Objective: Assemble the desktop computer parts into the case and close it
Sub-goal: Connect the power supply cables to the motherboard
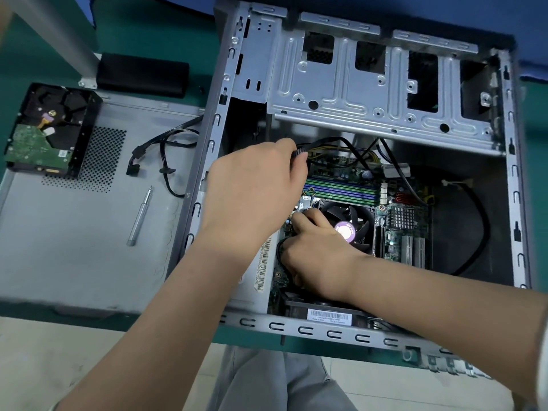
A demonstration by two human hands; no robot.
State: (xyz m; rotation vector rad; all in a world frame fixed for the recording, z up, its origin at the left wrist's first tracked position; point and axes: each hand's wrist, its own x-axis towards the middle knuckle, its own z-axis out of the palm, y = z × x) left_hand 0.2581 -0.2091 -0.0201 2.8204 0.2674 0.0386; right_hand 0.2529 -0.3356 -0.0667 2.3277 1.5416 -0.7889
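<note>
1. My left hand [252, 185] pinches a black cable [323, 143] near its flat end, fingers curled round it, lifted over the top edge of the motherboard [397, 229]. Judgement: I hold it up to keep it off the board while I work below.
2. My right hand [311, 250] is down beside the CPU fan [348, 229], fingers curled onto something by the board's left edge. Can't tell if it grips a plug or just presses; the fingertips are hidden.
3. Case [370, 90] lies on its side, open, drive cage empty.
4. Hard drive [47, 132] sits out on the removed side panel [74, 247], well apart from the case, not yet fitted.
5. Screwdriver [139, 216] lies on that panel, near the loose cables [166, 155] trailing from the case.
6. Judgement: early-mid stage; cabling first, drive and panel left.
</note>
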